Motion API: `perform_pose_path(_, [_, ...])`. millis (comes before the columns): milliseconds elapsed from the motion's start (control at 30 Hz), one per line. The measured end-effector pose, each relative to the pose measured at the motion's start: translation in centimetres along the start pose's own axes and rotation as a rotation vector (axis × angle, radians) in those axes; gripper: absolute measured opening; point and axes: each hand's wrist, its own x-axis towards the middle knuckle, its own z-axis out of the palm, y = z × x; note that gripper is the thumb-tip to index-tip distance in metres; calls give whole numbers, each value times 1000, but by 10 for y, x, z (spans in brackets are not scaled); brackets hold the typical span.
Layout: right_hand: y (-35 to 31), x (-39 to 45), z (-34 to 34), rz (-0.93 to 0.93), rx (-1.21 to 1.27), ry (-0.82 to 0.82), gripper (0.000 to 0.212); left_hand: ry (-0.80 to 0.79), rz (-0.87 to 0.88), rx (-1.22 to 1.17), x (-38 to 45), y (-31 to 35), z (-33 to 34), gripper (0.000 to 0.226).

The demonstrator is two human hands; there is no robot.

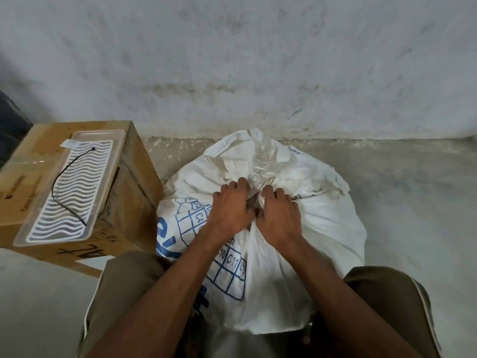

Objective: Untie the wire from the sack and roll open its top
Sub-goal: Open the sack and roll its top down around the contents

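Concrete floor (pixel 413 202), pale and dusty, meets a stained whitewashed wall (pixel 232 60) just behind the sack (pixel 322 202). To the right of the sack the floor lies open up to the wall; on the left a cardboard box (pixel 129 182) stands just beside it. On the box rests a clear shallow tray (pixel 69 187) with a white wavy pattern, and a black wire (pixel 58 182) lies curved inside it. The white woven sack with blue print stands between the person's knees, its top bunched into a gathered neck. Left hand (pixel 232 205) and right hand (pixel 280 210) sit side by side on this neck, and the fingers of both are curled down into the gathered cloth, gripping it.
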Motion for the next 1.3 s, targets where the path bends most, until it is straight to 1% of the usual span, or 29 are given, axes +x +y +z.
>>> perform_pose_path(167, [-1, -5, -4, 33, 64, 35, 38, 36, 1, -15, -5, -1, -1, 49])
perform_pose_path(233, [2, -9, -7, 42, 142, 17, 35, 75, -6, -9, -10, -2, -2, 46])
perform_pose_path(333, [9, -17, -11, 95, 310, 18, 26, 95, -15, 35, -23, 3, -5, 38])
perform_pose_path(400, [12, -26, -15, 130, 397, 54, 22, 110, -21, 58, -35, 6, -8, 36])
perform_pose_path(467, [12, -38, -21, 137, 462, 111, 21, 123, -55, 37, -49, 6, -12, 39])
perform_pose_path(533, [12, -57, -31, 130, 517, 165, 21, 174, -75, -39, -69, 4, -19, 36])
perform_pose_path(600, [13, -80, -43, 144, 568, 220, 22, 233, -76, -175, -93, 3, -22, 28])
perform_pose_path(633, [14, -93, -47, 151, 599, 254, 23, 230, -84, -243, -107, 3, -22, 26])
perform_pose_path(667, [14, -105, -51, 154, 623, 283, 24, 210, -89, -287, -122, 3, -22, 29])
perform_pose_path(733, [10, -132, -59, 144, 653, 298, 26, 194, -49, -321, -150, 6, -19, 44])
perform_pose_path(767, [7, -145, -63, 128, 657, 299, 27, 198, -25, -325, -162, 8, -17, 48])
perform_pose_path(800, [5, -157, -68, 115, 656, 305, 28, 196, -21, -333, -174, 11, -15, 47])
perform_pose_path(867, [1, -178, -74, 114, 686, 318, 29, 199, -52, -419, -198, 19, -10, 36])
perform_pose_path(933, [0, -193, -78, 132, 730, 329, 30, 227, -69, -570, -221, 28, -4, 24])
perform_pose_path(1000, [-2, -202, -79, 140, 756, 344, 31, 258, -59, -688, -232, 39, -1, 18])
perform_pose_path(1033, [-3, -205, -78, 143, 774, 345, 30, 280, -42, -715, -233, 44, -1, 23])
perform_pose_path(1133, [-3, -211, -75, 157, 817, 344, 26, 377, 42, -682, -220, 59, -8, 60])
perform_pose_path(1167, [-2, -212, -74, 163, 832, 343, 26, 400, 56, -671, -213, 63, -11, 69])
perform_pose_path(1233, [0, -213, -74, 177, 856, 329, 25, 432, 69, -658, -200, 69, -17, 76])
perform_pose_path(1300, [4, -212, -76, 199, 862, 304, 24, 423, 65, -694, -191, 70, -18, 75])
